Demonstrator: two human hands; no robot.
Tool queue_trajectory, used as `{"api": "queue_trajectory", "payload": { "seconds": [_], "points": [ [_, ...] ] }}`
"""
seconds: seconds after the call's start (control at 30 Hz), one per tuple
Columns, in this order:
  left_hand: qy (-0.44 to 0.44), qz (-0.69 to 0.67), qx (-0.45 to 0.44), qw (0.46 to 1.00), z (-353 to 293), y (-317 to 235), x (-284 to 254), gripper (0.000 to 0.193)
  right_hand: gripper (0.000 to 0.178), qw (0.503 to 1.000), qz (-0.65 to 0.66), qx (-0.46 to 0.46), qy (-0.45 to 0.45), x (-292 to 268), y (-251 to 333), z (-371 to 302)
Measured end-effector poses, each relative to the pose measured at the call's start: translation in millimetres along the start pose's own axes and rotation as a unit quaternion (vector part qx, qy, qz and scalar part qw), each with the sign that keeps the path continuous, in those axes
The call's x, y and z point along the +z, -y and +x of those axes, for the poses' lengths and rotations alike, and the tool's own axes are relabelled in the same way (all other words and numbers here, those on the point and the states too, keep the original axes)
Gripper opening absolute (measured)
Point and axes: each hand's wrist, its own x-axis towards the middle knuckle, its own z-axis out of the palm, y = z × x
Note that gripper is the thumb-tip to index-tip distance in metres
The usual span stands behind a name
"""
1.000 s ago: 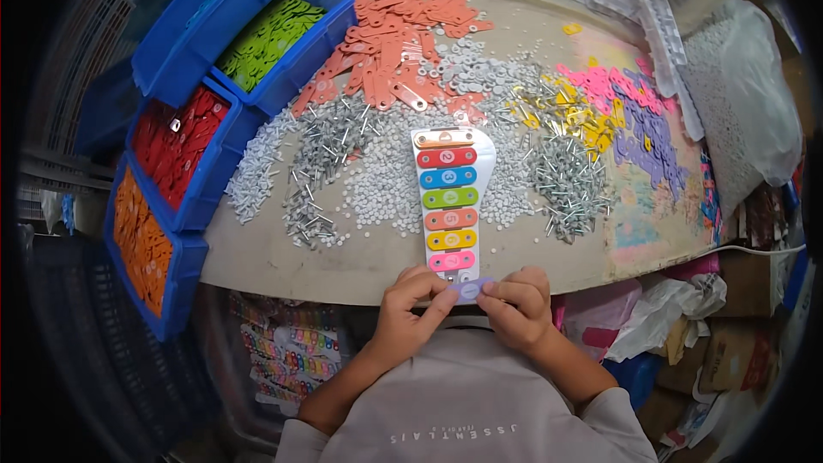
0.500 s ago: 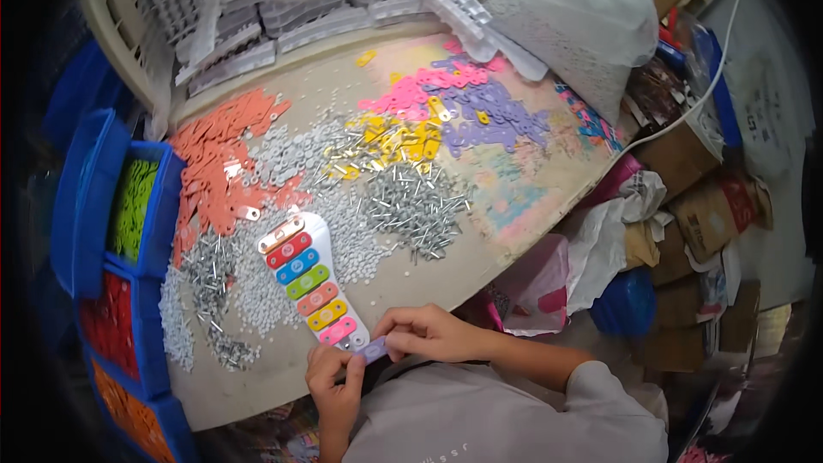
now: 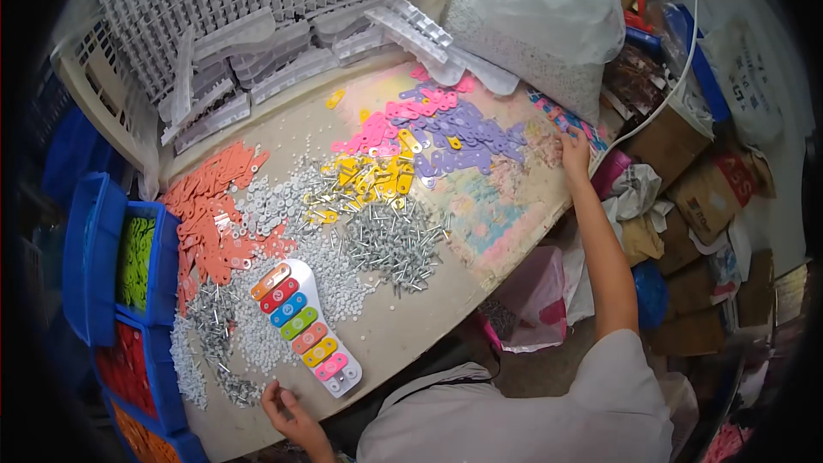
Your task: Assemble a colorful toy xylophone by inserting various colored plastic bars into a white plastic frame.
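A white toy xylophone base (image 3: 319, 309) lies near the table's front edge, a row of coloured bars across it, from orange at the far end to a pink bar (image 3: 331, 366) at the near end. Below that pink bar, the base's end is bare. My left hand (image 3: 296, 420) rests by the table edge, left of the base, holding nothing, with thumb and fingers apart. Far to the right, my right hand (image 3: 574, 154) reaches the table's edge beside small pink-and-blue printed pieces (image 3: 549, 109). Its fingers are bent together, and what they hold is too small to make out.
Loose purple bars (image 3: 467, 133), pink bars (image 3: 377, 133), yellow bars (image 3: 377, 176) and coral bars (image 3: 214, 206) lie in piles among metal pins (image 3: 394, 244) and white washers (image 3: 266, 326). Blue bins (image 3: 159, 257) line the left; a crate (image 3: 111, 111) and clear bag (image 3: 531, 17) stand behind.
My hands have parted from the xylophone's near end. The right has swung far right to the pink-and-blue pieces, the left down-left. The purple bar they held has left that spot.
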Motion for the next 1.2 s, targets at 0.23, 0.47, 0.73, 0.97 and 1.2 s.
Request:
{"api": "queue_trajectory", "payload": {
  "seconds": [0.23, 0.47, 0.73, 0.97, 1.2],
  "points": [
    [-0.02, 0.006, -0.004, 1.0, -1, 7, 6, 0.025, 0.045, 0.883, -0.391, -0.142, 0.218, 55, -9, 8],
    [-0.014, 0.008, 0.005, 1.0, 0, 13, 10, 0.024, 0.034, 0.833, -0.432, -0.286, 0.193, 73, -17, -16],
    [0.002, 0.102, 0.049, 0.994, 3, -4, 13, 0.02, 0.027, 0.895, -0.32, -0.19, 0.248, 63, 34, -84],
    [0.0, 0.019, 0.037, 0.999, 6, 0, 8, 0.021, 0.031, 0.945, -0.171, -0.095, 0.264, 68, 50, -111],
    [-0.022, -0.086, -0.025, 0.996, -4, -32, 2, 0.021, 0.026, 0.915, 0.0, 0.045, 0.402, 103, 150, -216]
  ]
}}
